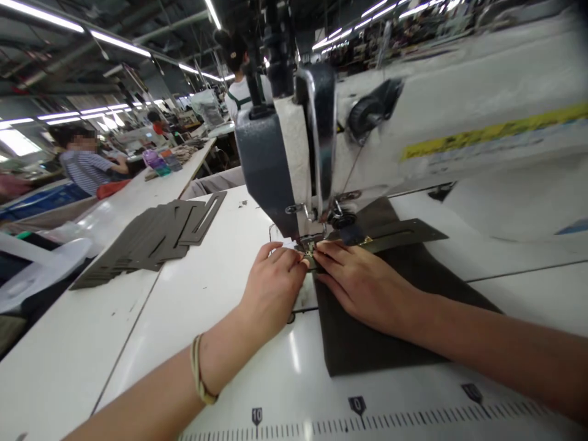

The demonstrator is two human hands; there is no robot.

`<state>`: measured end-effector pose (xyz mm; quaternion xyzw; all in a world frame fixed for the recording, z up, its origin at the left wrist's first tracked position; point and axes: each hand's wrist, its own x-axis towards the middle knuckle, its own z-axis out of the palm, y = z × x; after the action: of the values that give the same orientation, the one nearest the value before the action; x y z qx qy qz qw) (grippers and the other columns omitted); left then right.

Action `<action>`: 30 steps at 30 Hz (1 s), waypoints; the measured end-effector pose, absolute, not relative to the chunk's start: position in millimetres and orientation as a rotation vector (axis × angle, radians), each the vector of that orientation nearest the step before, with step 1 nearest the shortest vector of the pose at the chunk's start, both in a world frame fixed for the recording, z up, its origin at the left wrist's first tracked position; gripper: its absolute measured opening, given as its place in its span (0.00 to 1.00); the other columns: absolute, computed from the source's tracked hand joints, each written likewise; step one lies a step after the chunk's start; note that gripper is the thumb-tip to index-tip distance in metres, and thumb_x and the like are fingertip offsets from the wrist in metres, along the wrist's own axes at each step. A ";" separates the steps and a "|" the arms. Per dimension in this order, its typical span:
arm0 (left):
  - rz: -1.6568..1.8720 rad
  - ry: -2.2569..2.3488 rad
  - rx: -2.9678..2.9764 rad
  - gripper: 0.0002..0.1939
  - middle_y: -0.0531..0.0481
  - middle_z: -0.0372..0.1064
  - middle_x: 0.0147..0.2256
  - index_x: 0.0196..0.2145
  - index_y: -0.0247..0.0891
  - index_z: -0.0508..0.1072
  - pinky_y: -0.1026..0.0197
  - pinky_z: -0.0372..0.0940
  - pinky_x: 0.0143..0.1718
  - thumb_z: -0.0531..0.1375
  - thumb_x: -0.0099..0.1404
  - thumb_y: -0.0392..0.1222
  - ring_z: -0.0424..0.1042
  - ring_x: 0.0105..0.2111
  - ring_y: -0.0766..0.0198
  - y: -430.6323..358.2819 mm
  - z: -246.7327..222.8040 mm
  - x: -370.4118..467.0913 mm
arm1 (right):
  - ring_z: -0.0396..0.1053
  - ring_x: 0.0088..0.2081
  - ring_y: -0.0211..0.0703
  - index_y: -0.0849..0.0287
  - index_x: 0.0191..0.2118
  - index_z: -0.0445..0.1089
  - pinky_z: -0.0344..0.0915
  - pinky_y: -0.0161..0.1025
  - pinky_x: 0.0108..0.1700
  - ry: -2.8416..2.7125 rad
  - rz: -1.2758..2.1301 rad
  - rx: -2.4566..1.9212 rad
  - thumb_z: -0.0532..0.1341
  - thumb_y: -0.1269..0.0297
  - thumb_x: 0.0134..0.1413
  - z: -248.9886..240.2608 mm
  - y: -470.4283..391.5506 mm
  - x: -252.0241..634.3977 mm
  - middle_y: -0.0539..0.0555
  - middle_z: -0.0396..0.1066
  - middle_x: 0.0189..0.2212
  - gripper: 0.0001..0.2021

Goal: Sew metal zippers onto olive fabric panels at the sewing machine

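A dark grey-brown fabric piece [376, 343] lies on the white table under the sewing machine [266, 159], its near corner toward me. My left hand [275, 282] is closed, thumb and fingertips pinched at the piece's left edge beside the presser foot [310, 242]. Flat on the fabric rests my right hand [367, 282], fingers stretched toward the foot and close to the left fingertips. Behind the right hand a slotted strip [408, 234] of the same dark material lies across the piece. My hands partly hide the spot under the needle.
Slotted dark pieces [151, 236] lie fanned out on the table to the left. A ruler scale [362, 422] runs along the front edge. Farther back, a person in a striped shirt [89, 168] sits near a long table holding a purple item [156, 162].
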<state>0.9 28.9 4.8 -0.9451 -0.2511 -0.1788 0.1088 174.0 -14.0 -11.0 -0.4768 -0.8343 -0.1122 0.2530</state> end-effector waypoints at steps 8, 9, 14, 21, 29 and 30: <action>-0.520 -0.757 -2.780 0.06 0.47 0.70 0.35 0.34 0.34 0.72 0.54 0.58 0.48 0.54 0.62 0.30 0.69 0.38 0.60 39.1 3.3 3.4 | 0.67 0.44 0.52 0.69 0.42 0.69 0.66 0.49 0.47 -2.250 -0.286 -1.266 0.52 0.73 0.55 -19.3 -2.2 176.2 0.64 0.70 0.42 0.12; -0.529 -0.753 -2.778 0.06 0.47 0.71 0.35 0.33 0.34 0.72 0.54 0.58 0.48 0.54 0.62 0.30 0.69 0.38 0.60 39.3 2.9 3.2 | 0.67 0.44 0.52 0.69 0.42 0.69 0.66 0.49 0.47 -2.247 -0.271 -1.261 0.52 0.73 0.55 -19.9 -1.7 176.2 0.64 0.70 0.42 0.12; -0.537 -0.789 -2.778 0.04 0.46 0.71 0.34 0.32 0.33 0.71 0.55 0.59 0.47 0.56 0.61 0.30 0.69 0.37 0.60 39.3 1.0 2.9 | 0.67 0.44 0.52 0.69 0.42 0.68 0.67 0.49 0.46 -2.251 -0.219 -1.236 0.50 0.73 0.57 -20.9 -0.6 176.9 0.65 0.70 0.41 0.12; -0.617 -0.819 -2.790 0.03 0.47 0.71 0.34 0.32 0.33 0.70 0.56 0.61 0.46 0.57 0.61 0.30 0.69 0.37 0.62 40.3 -4.1 1.6 | 0.67 0.45 0.50 0.61 0.48 0.66 0.66 0.49 0.47 -2.227 -0.195 -1.232 0.50 0.72 0.57 -24.5 1.2 177.5 0.60 0.71 0.40 0.15; -0.707 -0.931 -2.859 0.05 0.49 0.72 0.39 0.34 0.37 0.72 0.55 0.59 0.49 0.57 0.63 0.31 0.70 0.40 0.63 37.5 -0.7 -5.2 | 0.70 0.39 0.56 0.73 0.44 0.66 0.69 0.51 0.39 -2.149 -0.647 -1.359 0.49 0.61 0.59 -24.8 -21.9 192.4 0.70 0.70 0.39 0.19; -0.718 -0.930 -2.885 0.05 0.51 0.72 0.41 0.35 0.38 0.72 0.54 0.57 0.51 0.57 0.63 0.32 0.70 0.41 0.64 33.2 2.7 -8.4 | 0.70 0.38 0.56 0.73 0.45 0.66 0.70 0.49 0.37 -2.164 -0.714 -1.343 0.48 0.60 0.59 -25.0 -35.7 194.3 0.70 0.70 0.40 0.20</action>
<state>-8.4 33.2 2.7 -0.9260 -0.2987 -0.2304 0.0131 194.3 -35.7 -25.0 -0.4922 -0.7930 -0.2617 0.2457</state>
